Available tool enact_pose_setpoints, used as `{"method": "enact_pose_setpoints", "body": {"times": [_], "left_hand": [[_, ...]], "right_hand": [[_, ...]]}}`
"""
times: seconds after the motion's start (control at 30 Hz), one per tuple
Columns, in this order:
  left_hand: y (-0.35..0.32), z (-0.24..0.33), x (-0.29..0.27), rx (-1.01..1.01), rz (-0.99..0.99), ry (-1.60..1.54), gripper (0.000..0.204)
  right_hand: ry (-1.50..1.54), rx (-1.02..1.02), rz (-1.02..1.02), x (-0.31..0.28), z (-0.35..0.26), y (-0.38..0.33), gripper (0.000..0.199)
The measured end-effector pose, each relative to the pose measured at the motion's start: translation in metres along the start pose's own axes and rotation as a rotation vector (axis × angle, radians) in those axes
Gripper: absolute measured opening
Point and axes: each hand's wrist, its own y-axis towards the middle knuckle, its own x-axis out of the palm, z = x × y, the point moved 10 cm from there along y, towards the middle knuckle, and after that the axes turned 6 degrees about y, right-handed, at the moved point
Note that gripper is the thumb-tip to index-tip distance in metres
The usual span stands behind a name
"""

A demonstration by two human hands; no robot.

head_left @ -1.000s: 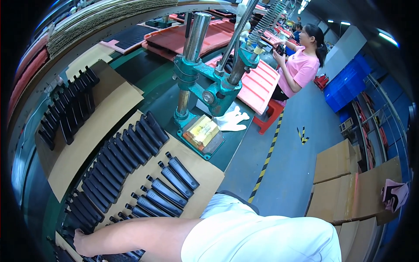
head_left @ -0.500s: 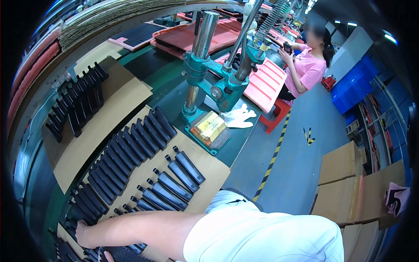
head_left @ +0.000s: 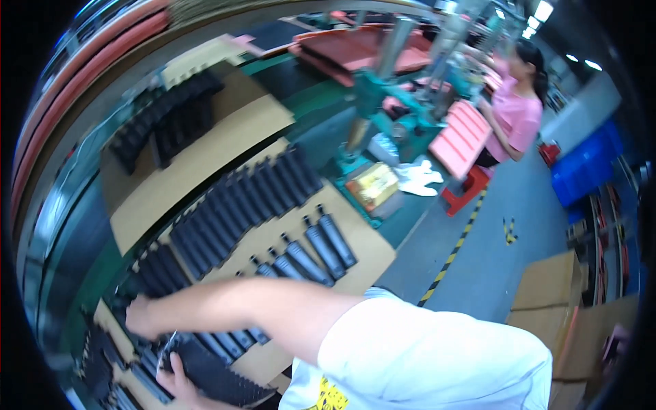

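My right arm reaches across to the lower left, and my right hand (head_left: 141, 318) is curled at the end of a row of black parts. Its fingers are blurred, and whatever they grip is hidden. Below it, my left hand (head_left: 179, 384) is bent round the edge of a dark piece with a toothed edge (head_left: 222, 374). A thin shiny strip (head_left: 166, 347) shows above the left fingers, too smeared to name. Long black handle-shaped parts (head_left: 246, 195) lie in a slanted row on cardboard, with a sparser row of similar parts (head_left: 330, 239) nearer me.
A green bench press (head_left: 365, 102) stands beyond the rows, with a yellow block (head_left: 372, 186) at its base and a white glove (head_left: 418, 178) beside it. More black parts (head_left: 167, 113) lie on a far cardboard sheet (head_left: 205, 174). A co-worker in pink (head_left: 516, 102) stands beyond a red stool (head_left: 465, 191).
The view has shifted, so the bench sits higher and farther right. More of my left hand and the toothed piece shows. My right hand stays by the black parts at the lower left.
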Motion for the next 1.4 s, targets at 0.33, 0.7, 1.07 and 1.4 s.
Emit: {"method": "enact_pose_setpoints", "body": {"times": [0.33, 0.7, 1.07, 1.4], "left_hand": [[-0.001, 0.018, 0.016, -0.087, -0.05, -0.008, 0.019], [0.002, 0.018, 0.022, -0.04, -0.01, -0.26, 0.018], [0.005, 0.02, 0.023, -0.01, -0.022, -0.238, 0.017], [0.006, 0.027, 0.022, 0.031, -0.069, -0.209, 0.016]], "right_hand": [[0.174, -0.104, 0.049, -0.018, 0.03, -0.043, 0.024], [0.398, -0.227, 0.202, -0.089, 0.008, -0.105, 0.019], [0.439, -0.314, 0.145, -0.097, -0.014, -0.144, 0.012], [0.28, -0.459, 0.257, -0.098, -0.033, -0.151, 0.021]]}}
